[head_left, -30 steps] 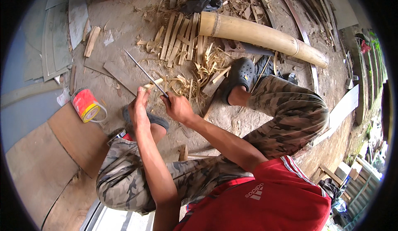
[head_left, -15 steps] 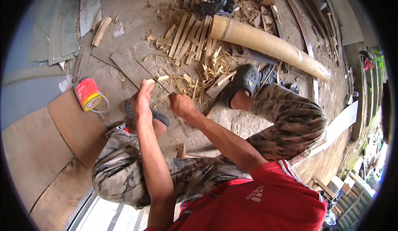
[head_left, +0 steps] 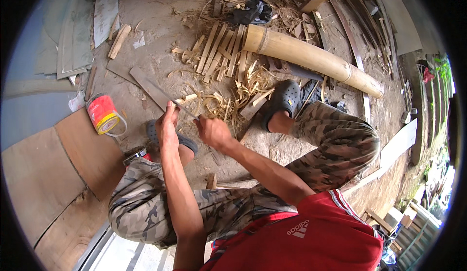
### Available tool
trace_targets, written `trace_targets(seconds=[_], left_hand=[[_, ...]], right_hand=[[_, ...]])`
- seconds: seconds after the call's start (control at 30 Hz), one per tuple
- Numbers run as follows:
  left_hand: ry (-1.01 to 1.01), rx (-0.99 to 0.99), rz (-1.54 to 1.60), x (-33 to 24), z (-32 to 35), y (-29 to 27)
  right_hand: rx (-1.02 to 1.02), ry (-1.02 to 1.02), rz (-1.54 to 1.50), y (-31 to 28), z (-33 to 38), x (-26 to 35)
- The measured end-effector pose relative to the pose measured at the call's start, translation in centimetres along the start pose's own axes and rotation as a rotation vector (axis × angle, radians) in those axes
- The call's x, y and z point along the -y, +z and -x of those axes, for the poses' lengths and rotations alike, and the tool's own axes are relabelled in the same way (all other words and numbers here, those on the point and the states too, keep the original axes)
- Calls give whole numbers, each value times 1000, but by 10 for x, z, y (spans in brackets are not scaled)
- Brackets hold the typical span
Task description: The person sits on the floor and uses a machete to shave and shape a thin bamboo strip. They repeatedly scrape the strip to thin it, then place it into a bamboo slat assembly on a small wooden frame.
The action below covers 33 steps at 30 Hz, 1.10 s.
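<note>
A short pale bamboo strip (head_left: 187, 98) sticks out of my left hand (head_left: 169, 129), whose fingers are closed round its near end. My right hand (head_left: 214, 133) grips the handle end of a long thin knife (head_left: 184, 108). Its blade slants up and left across the strip, close to my left fingertips, and its far part is blurred. Beyond my hands, curled bamboo shavings (head_left: 253, 83) lie in a heap on the ground. Several split bamboo slats (head_left: 210, 46) lie side by side behind the heap.
A thick bamboo pole (head_left: 316, 58) lies at the far right, near a black plastic bag (head_left: 253, 11). A red and yellow bucket (head_left: 105, 115) stands to my left. Flat boards (head_left: 151, 87) lie ahead. My feet in dark clogs (head_left: 286, 98) flank the work.
The blade has shifted and now lies flatter across the bamboo strip near my left fingers. My right hand has come slightly lower. Both grips stay closed.
</note>
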<state>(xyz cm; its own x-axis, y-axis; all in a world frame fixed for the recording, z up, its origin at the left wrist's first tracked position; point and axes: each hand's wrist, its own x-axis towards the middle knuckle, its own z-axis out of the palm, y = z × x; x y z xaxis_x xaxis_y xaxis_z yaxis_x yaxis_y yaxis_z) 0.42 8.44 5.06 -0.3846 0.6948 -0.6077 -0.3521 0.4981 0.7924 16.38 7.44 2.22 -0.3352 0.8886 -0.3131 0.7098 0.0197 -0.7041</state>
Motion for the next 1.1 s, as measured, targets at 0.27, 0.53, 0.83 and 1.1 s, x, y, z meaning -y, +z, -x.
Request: trace_targets(seconds=[0.27,0.53,0.83,1.1], left_hand=[[12,47,-60,7,6,3],[0,32,-48,3,0,4],[28,76,-130,1,2,15],[13,131,-225,-4,14,30]], right_hand=[[54,79,-33,3,-5,-20],[21,66,-162,-7,5,-7],[-39,18,-94,12,-12,-35],[227,338,-463,-11,-12,-23]])
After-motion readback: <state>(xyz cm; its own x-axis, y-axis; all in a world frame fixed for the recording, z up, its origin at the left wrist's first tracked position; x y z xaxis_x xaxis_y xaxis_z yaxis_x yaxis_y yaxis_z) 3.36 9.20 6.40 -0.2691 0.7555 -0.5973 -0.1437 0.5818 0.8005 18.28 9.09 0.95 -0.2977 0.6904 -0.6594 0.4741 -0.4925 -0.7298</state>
